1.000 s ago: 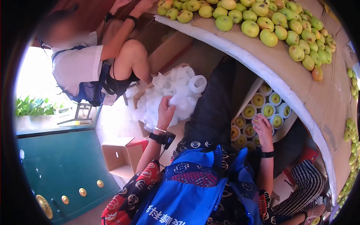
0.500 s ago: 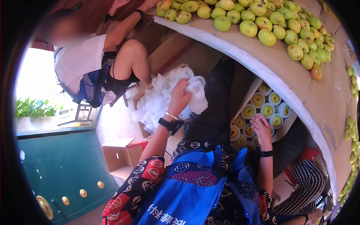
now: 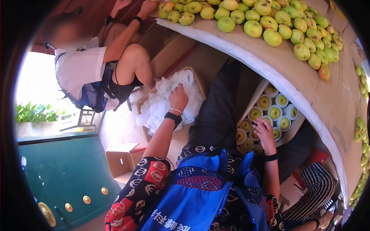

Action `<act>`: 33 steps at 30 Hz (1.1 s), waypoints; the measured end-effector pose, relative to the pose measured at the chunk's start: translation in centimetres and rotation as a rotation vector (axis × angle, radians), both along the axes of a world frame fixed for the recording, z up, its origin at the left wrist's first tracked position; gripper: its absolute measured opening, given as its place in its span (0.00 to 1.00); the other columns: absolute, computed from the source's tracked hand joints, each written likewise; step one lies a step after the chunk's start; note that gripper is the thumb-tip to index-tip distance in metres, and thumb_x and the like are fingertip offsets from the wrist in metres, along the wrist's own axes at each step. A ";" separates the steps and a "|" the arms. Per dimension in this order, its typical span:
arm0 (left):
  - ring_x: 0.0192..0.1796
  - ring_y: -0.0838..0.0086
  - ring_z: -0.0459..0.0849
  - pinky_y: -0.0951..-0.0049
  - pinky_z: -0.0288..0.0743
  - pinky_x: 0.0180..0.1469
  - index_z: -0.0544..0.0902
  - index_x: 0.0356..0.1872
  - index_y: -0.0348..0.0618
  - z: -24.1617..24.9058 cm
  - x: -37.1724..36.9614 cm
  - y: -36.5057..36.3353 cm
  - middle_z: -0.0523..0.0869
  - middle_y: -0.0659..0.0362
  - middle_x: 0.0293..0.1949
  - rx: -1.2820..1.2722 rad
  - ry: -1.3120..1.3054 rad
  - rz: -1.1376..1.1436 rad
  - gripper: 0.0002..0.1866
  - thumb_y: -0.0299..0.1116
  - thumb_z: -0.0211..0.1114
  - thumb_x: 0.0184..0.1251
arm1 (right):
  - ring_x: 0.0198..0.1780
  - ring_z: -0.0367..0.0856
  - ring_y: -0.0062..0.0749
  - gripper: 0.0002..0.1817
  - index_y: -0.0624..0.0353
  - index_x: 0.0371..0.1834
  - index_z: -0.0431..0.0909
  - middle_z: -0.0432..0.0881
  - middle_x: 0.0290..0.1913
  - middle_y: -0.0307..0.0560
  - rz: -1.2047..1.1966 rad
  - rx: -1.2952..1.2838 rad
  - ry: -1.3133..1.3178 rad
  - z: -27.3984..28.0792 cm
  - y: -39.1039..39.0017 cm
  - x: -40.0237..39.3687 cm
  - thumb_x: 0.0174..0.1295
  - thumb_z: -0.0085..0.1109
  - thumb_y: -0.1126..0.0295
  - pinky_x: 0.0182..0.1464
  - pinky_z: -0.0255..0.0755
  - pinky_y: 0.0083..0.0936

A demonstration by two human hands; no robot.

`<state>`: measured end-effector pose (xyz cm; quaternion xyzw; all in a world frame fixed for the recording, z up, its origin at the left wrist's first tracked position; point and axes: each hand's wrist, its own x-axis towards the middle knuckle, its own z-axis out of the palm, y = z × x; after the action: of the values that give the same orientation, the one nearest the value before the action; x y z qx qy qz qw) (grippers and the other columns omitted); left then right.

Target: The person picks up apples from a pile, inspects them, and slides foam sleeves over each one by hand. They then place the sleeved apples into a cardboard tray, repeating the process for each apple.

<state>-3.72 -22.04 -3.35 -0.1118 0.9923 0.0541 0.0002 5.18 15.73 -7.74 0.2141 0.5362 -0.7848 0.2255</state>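
Observation:
My left hand (image 3: 178,99) is over a pile of white foam nets (image 3: 160,101) in a cardboard box (image 3: 200,82). Its fingers are slightly apart and bent toward the nets, with nothing visibly held. On the right, my right hand (image 3: 265,134) hovers at the near side of a box of apples (image 3: 274,112), each seated in a white foam net. The fingers of this hand are loosely curled and apart, empty as far as they show. Its fingertips overlap the apples in view, and contact cannot be made out.
Many loose green-yellow apples (image 3: 253,28) lie on a cardboard-covered surface (image 3: 308,92) with a pale padded edge. Another person (image 3: 81,69) sits at upper left. An open carton (image 3: 121,161) stands at lower left. A striped garment (image 3: 316,188) and a person's hand show at lower right.
The bunch of foam nets at my left hand is no longer there, and that hand has moved slightly left over the pile. My right hand has shifted slightly left.

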 end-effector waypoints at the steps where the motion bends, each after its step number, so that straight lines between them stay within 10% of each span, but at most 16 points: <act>1: 0.38 0.50 0.80 0.54 0.74 0.37 0.69 0.35 0.40 -0.6 0.0 -0.4 0.80 0.43 0.34 -0.061 0.085 0.017 0.08 0.24 0.52 0.51 | 0.48 0.76 0.24 0.18 0.57 0.55 0.70 0.76 0.53 0.43 0.003 0.000 0.000 0.1 -0.1 -0.1 0.64 0.52 0.66 0.44 0.68 0.16; 7: 0.41 0.50 0.79 0.54 0.73 0.40 0.71 0.41 0.42 -5.1 2.5 2.0 0.79 0.45 0.40 0.266 0.101 -0.355 0.12 0.24 0.51 0.54 | 0.48 0.75 0.23 0.17 0.58 0.55 0.71 0.76 0.53 0.43 -0.015 0.008 0.021 0.5 -0.1 0.0 0.64 0.52 0.66 0.43 0.67 0.14; 11: 0.41 0.43 0.77 0.51 0.70 0.41 0.70 0.50 0.41 -5.3 2.6 0.8 0.80 0.38 0.37 0.575 0.141 -0.161 0.15 0.32 0.52 0.62 | 0.48 0.76 0.25 0.17 0.58 0.54 0.71 0.76 0.52 0.43 0.054 0.066 0.065 1.9 -2.0 -1.0 0.63 0.54 0.67 0.45 0.69 0.16; 17: 0.37 0.41 0.76 0.50 0.68 0.37 0.68 0.51 0.38 -2.1 3.7 1.1 0.79 0.37 0.31 0.638 0.116 -0.111 0.18 0.38 0.49 0.67 | 0.55 0.73 0.32 0.23 0.58 0.58 0.68 0.73 0.55 0.47 0.514 0.254 0.642 8.5 -10.3 -5.7 0.57 0.58 0.73 0.53 0.70 0.28; 22: 0.38 0.42 0.76 0.52 0.69 0.37 0.68 0.51 0.36 -2.2 4.3 1.5 0.78 0.37 0.33 0.567 0.091 -0.150 0.19 0.40 0.49 0.67 | 0.53 0.74 0.45 0.26 0.59 0.56 0.69 0.73 0.55 0.49 0.418 0.700 1.116 4.9 -17.9 -7.0 0.50 0.60 0.72 0.52 0.71 0.31; 27: 0.46 0.48 0.78 0.63 0.71 0.46 0.65 0.59 0.41 -1.8 4.7 1.2 0.78 0.41 0.43 0.655 0.183 -0.431 0.23 0.40 0.48 0.66 | 0.44 0.79 0.38 0.15 0.62 0.44 0.75 0.79 0.43 0.49 0.419 0.597 0.899 2.6 -17.7 -7.0 0.53 0.57 0.72 0.45 0.73 0.29; 33: 0.33 0.77 0.75 0.74 0.72 0.42 0.63 0.60 0.44 -2.5 4.3 -0.4 0.80 0.58 0.41 0.941 -0.182 -0.118 0.28 0.36 0.60 0.58 | 0.32 0.74 0.16 0.08 0.59 0.40 0.78 0.78 0.34 0.34 -0.102 -0.110 0.171 3.0 -9.5 -6.8 0.60 0.57 0.68 0.31 0.65 0.13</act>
<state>0.57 -22.46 -5.86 -0.0476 0.8607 0.4870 0.1406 -1.63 6.27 -4.74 0.1606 0.4979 -0.8389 0.1499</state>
